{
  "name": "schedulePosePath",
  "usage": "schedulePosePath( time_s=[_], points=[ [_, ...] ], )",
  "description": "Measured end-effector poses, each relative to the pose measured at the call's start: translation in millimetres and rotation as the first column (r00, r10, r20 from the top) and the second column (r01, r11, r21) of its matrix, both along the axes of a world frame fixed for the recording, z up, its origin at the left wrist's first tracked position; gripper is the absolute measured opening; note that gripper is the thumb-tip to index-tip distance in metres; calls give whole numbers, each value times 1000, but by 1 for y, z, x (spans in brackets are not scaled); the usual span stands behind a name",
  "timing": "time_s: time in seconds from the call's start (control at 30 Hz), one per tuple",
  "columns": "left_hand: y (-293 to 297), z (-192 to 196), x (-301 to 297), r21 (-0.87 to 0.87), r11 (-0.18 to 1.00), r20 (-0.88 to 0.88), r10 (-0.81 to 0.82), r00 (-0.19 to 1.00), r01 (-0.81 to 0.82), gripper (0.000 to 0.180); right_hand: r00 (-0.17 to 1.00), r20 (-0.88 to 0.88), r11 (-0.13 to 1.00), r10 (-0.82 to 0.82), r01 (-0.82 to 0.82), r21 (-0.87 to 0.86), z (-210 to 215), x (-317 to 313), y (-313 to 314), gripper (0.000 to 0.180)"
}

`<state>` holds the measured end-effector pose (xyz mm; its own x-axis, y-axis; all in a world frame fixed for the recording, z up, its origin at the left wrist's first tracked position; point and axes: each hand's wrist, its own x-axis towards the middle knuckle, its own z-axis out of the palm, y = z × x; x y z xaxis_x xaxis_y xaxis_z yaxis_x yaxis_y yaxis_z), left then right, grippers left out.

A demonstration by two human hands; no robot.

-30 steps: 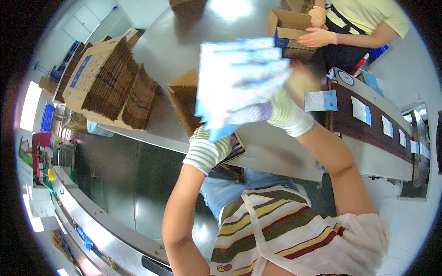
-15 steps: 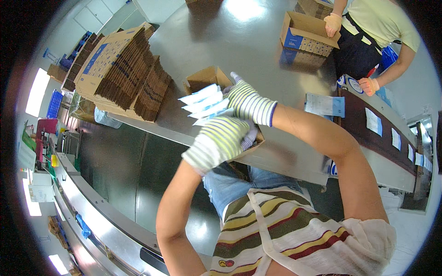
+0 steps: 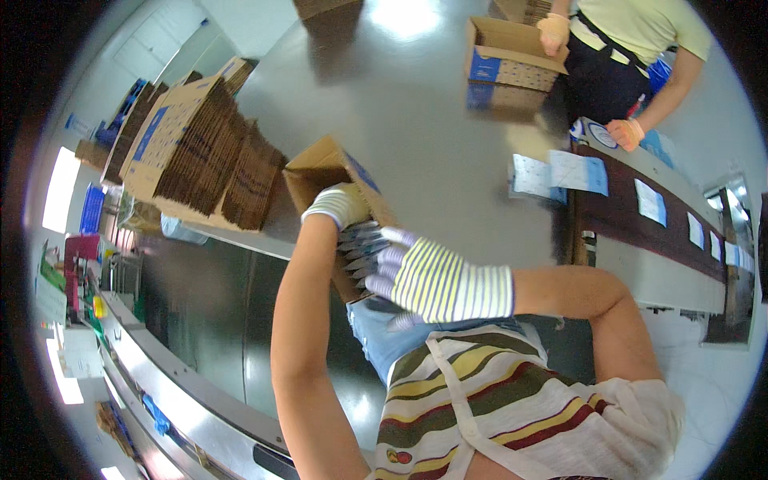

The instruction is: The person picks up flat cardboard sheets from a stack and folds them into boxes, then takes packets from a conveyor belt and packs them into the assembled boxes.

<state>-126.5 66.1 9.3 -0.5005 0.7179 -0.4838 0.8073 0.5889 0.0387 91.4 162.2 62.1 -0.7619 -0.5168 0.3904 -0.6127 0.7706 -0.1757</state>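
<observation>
A small open cardboard box (image 3: 320,156) stands tilted at the near edge of the metal table. Inside its near part is a row of thin packets (image 3: 362,250) set on edge. My left hand (image 3: 340,206), in a striped knit glove, reaches into the box beyond these packets; its fingers are hidden. Gloved the same way, my right hand (image 3: 440,280) lies along the box's right side. Its fingers are spread and touch or nearly touch the packets' edges, gripping nothing visible.
Left of the box rises a tall stack of flat folded cartons (image 3: 192,160). White-and-blue packets (image 3: 580,172) lie at the end of a dark conveyor belt (image 3: 612,228), and more ride on it. Across the table, a co-worker's gloved hand (image 3: 554,34) holds an open carton (image 3: 512,70).
The fanned packets that were above the box now sit inside it. My left hand has moved forward into the box; my right hand has come down nearer to me and spread its fingers.
</observation>
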Motion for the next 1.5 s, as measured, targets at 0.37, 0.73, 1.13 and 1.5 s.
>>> schedulePosePath(
  time_s=[0.37, 0.73, 1.13, 1.5],
  points=[
    [6, 55, 69, 60, 998, -64, 12, 998, -8, 31, 979, -108, 983, -172, 164, -81, -38, 0, 0, 14],
    [-8, 37, 89, 173, 984, -214, 8, 977, 30, 43, 925, 93, 907, -369, 380, -179, -17, 47, 141, 28],
    [0, 37, 92, 137, 991, -201, 25, 979, 2, 48, 302, 523, 563, -797, 686, 462, -16, 149, 421, 47],
    [-10, 34, 89, 313, 947, -265, 17, 964, 70, 46, 337, 697, 772, -632, 354, 529, -70, 1, 358, 72]
  ],
)
